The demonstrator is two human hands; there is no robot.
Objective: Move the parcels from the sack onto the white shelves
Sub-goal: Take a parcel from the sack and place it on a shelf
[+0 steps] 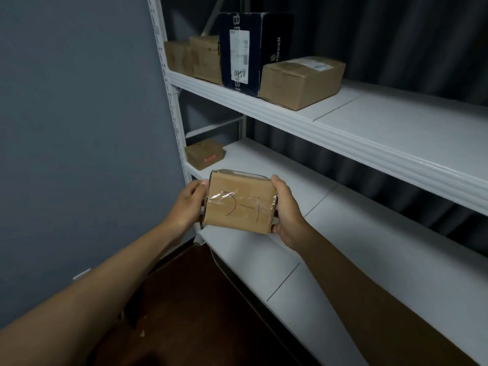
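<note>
Placing step: left hand (pixel 188 204) and right hand (pixel 286 212) grip a taped parcel (pixel 241 202); next, set it on the middle shelf (pixel 343 207).

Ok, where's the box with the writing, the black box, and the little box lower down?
Held box (pixel 240 202), head view, top face.
Black box (pixel 250 48), head view, front face.
Small box (pixel 204 153), head view, top.

Two bare forearms enter from 7 and 5 o'clock, no sleeves in view. Left hand (pixel 188 204) and right hand (pixel 286 212) wear no gloves, rings, watch or wristband. Short plain thumbnail shows on left hand. No markings seen on either arm.
</note>
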